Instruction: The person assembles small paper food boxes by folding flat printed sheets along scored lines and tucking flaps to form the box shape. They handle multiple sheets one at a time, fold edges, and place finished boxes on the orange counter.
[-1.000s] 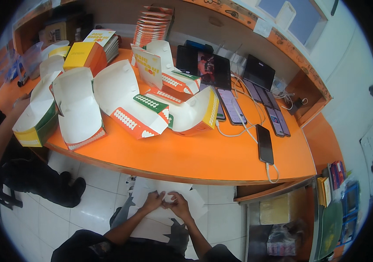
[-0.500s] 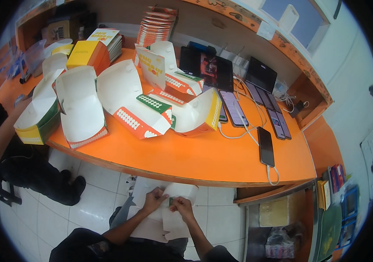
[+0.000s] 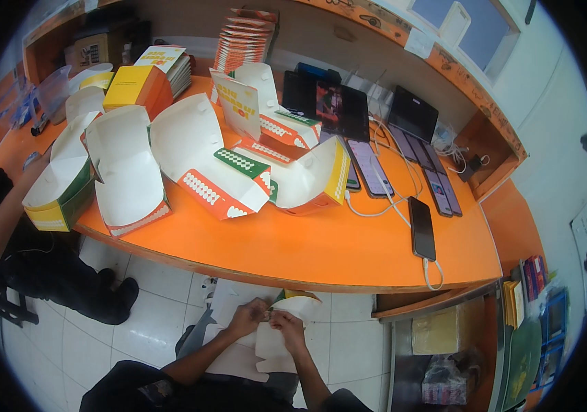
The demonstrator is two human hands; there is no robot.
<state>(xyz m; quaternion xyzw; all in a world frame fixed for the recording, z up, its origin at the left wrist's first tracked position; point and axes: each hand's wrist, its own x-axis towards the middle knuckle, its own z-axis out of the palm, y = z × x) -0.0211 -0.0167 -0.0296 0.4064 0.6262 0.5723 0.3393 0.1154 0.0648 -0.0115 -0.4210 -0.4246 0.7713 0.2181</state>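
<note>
Over my lap, below the table edge, I hold a partly folded food carton, white inside with green and yellow on its outside. My left hand is closed with its fingertips at the carton's near left corner. Close beside it, my right hand pinches the same corner, the two hands almost touching. Small details of the corner tabs are hidden by my fingers. Pale flat cardboard blanks lie across my lap beneath both forearms.
Several open white-lined cartons crowd the orange table, with a tall stack of folded cartons behind. Phones, cables and a tablet lie to the right. Another person's arm reaches in at the left. Shelves stand lower right.
The carton in my hands has tilted, and its far part now rises with green and yellow showing. My hands have drawn closer together at its corner.
</note>
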